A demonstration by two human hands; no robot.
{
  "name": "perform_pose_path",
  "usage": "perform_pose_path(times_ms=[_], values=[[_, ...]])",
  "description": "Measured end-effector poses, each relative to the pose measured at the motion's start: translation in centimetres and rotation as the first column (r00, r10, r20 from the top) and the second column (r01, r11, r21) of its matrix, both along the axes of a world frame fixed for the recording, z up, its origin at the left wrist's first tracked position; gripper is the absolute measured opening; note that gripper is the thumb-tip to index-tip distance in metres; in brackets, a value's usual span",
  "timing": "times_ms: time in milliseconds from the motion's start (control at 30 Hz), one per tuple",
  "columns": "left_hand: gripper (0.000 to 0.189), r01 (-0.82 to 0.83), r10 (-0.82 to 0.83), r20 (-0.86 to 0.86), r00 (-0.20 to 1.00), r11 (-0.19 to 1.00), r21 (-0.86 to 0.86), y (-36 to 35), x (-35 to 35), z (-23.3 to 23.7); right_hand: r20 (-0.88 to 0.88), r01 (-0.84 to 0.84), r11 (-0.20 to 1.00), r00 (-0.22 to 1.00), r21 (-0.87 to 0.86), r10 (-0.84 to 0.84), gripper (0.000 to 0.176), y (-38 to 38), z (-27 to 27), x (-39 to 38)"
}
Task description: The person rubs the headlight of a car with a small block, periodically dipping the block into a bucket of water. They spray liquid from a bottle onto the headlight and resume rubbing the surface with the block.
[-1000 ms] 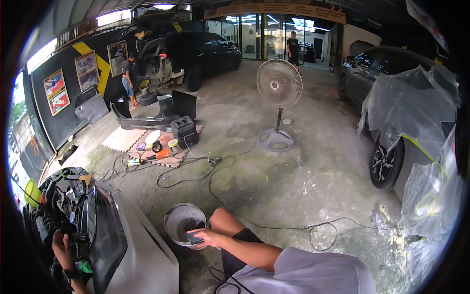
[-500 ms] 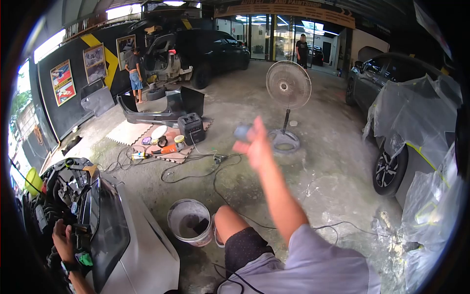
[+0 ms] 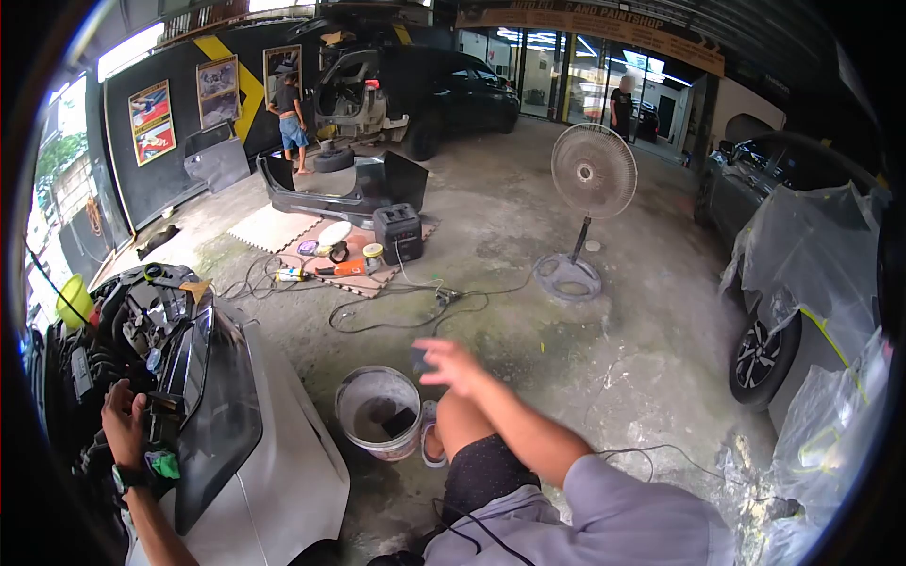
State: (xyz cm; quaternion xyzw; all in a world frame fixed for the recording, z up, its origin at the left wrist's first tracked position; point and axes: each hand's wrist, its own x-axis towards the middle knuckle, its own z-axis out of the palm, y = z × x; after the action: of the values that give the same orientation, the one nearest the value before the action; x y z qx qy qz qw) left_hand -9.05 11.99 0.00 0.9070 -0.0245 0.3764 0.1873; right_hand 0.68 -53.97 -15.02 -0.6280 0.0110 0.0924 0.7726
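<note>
Right hand [image 3: 455,366], blurred, is raised above the bent knee [image 3: 455,417] and pinches a small dark pad [image 3: 418,359] at its fingertips. Just below it, a little to the left, a white bucket [image 3: 371,445] stands on the concrete floor [image 3: 528,349] with another dark piece [image 3: 397,422] inside. Left hand [image 3: 121,424] lies far to the left on the open front of a white car [image 3: 283,472]. Its fingers are curled at the dark edge beside the headlight [image 3: 212,415]; whether they really grip, one cannot tell. A green rag [image 3: 165,464] sits near its wrist.

White bucket [image 3: 376,445], black-and-yellow wall [image 3: 189,141]
</note>
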Motion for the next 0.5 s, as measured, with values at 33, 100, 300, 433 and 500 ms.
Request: perform_pose_path(times_ms=[33,100,300,433,500], values=[[0.048,0.0,0.0,-0.007,1.0,1.0,0.006,-0.2,-0.1,0.2,-0.051,-0.046,0.999,0.998,0.019,0.047,0.043,2.9,-3.5,-0.3],[0.048,0.016,-0.016,0.004,1.0,1.0,0.021,-0.4,-0.3,0.4,0.135,-0.201,0.975,0.968,-0.098,0.214,0.043,7.3,-11.5,0.2],[0.052,0.021,-0.024,-0.051,0.998,0.998,-0.051,-1.6,-0.7,1.6,-0.107,-0.291,0.955,0.949,0.055,0.295,0.048,19.6,-4.5,-3.6],[0.049,-0.112,0.113,-0.077,0.991,0.994,0.008,-4.8,-1.8,3.5,0.085,-0.273,0.961,0.957,-0.052,0.277,0.056,25.4,-4.8,-1.3],[0.051,-0.095,0.099,-0.05,0.994,0.992,0.08,-5.0,-2.0,3.8,0.238,-0.161,0.935,0.941,-0.316,0.242,0.054,28.5,-4.3,-0.5]])
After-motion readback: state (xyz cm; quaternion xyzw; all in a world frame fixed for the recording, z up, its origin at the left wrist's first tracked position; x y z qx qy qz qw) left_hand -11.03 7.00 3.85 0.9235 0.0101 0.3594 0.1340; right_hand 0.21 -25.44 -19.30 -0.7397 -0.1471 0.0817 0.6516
